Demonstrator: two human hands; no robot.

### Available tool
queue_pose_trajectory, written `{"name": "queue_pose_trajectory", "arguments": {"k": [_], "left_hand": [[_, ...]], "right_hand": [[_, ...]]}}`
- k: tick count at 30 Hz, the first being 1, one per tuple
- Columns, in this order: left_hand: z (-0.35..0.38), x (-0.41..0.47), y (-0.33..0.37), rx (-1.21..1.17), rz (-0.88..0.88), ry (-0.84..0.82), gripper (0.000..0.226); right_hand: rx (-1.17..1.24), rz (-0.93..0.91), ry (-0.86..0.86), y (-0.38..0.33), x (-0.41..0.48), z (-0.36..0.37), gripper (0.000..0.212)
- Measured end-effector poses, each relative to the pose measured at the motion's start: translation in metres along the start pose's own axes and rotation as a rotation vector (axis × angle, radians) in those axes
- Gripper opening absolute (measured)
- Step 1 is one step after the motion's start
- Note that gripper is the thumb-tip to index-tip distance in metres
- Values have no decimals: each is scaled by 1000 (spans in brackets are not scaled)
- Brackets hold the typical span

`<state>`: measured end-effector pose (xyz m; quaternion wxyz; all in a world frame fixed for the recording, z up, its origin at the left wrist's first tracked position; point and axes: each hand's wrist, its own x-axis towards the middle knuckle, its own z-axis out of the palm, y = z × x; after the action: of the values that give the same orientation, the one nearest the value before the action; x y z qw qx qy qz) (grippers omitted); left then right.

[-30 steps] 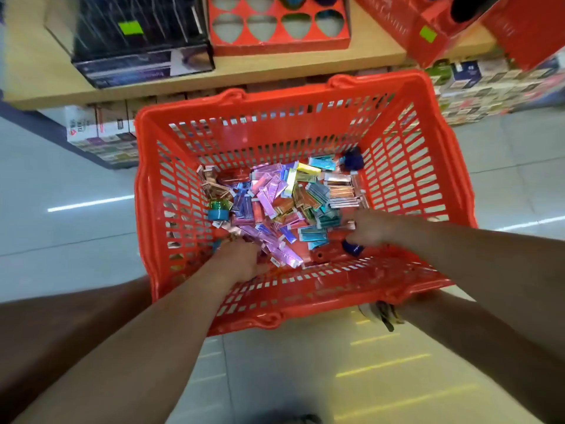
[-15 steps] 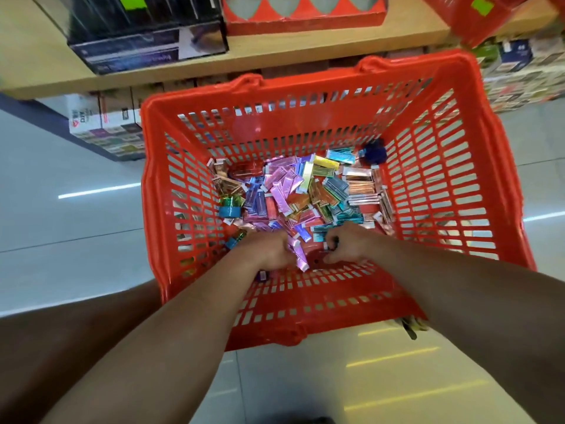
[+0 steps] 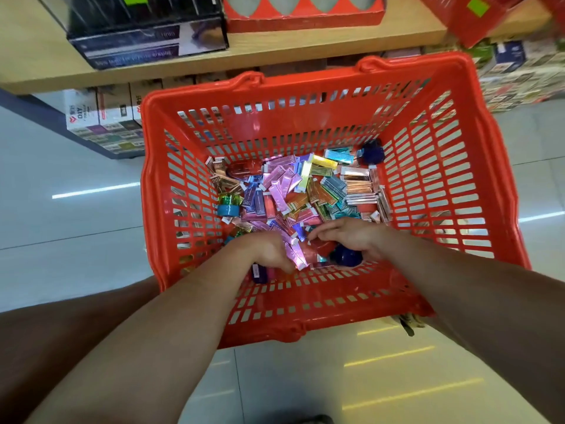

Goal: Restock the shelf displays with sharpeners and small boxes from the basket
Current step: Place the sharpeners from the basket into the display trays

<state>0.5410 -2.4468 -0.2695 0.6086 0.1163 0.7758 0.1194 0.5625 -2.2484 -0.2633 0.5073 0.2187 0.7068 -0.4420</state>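
Stock check, all positions relative to the basket [image 3: 153, 191].

1. Beyond its far-left corner: cartons [image 3: 101, 117] under the shelf [image 3: 36, 56]; on the shelf, a black display box [image 3: 146, 35].
2. Left hand [image 3: 263, 250]: inside, against the near wall, left of centre. Fingers curl downward and grip a few pink foil packs that fan out from its right edge. A dark purple item [image 3: 259, 273] lies just under the wrist, against the near wall.
3. Small boxes [image 3: 293, 191]: a loose mixed heap of pink, blue, teal, copper and gold covering the basket floor, touching both hands.
4. Beyond the far wall, centre: red display tray [image 3: 302, 18] on the shelf. Its heart-shaped wells in view look unfilled.
5. Right hand [image 3: 351, 235]: inside, near wall, right of centre. Fingers stretch leftward across the heap. Whether anything is held, cannot tell.
6. Sharpener [image 3: 345, 257]: dark blue, round, tucked directly beneath the right palm, by the near wall.
7. Second blue sharpener [image 3: 371, 151]: far-right corner of the floor, well apart from both hands.

Progress, as judged: early. The heap is large, the tray wells want filling, and picking is under way, with nothing lifted clear of the rim.
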Motion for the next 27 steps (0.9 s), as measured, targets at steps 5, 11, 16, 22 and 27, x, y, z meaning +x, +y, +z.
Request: {"name": "queue_pose_trajectory", "arguments": {"k": [5, 11, 16, 22, 27], "left_hand": [[-17, -20, 2, -763, 124, 134, 30], [-46, -53, 26, -1405, 419, 202, 33], [-67, -93, 70, -1471, 701, 296, 45], [-94, -137, 107, -1565, 856, 419, 48], [-116, -162, 127, -1472, 909, 540, 40]], "right_hand": [[347, 17, 0, -11, -23, -1, 18], [311, 1, 61, -47, -65, -27, 62], [185, -175, -60, -84, -105, -53, 69], [27, -373, 147, -114, -158, -88, 28], [91, -517, 214, -123, -201, -119, 21]]}}
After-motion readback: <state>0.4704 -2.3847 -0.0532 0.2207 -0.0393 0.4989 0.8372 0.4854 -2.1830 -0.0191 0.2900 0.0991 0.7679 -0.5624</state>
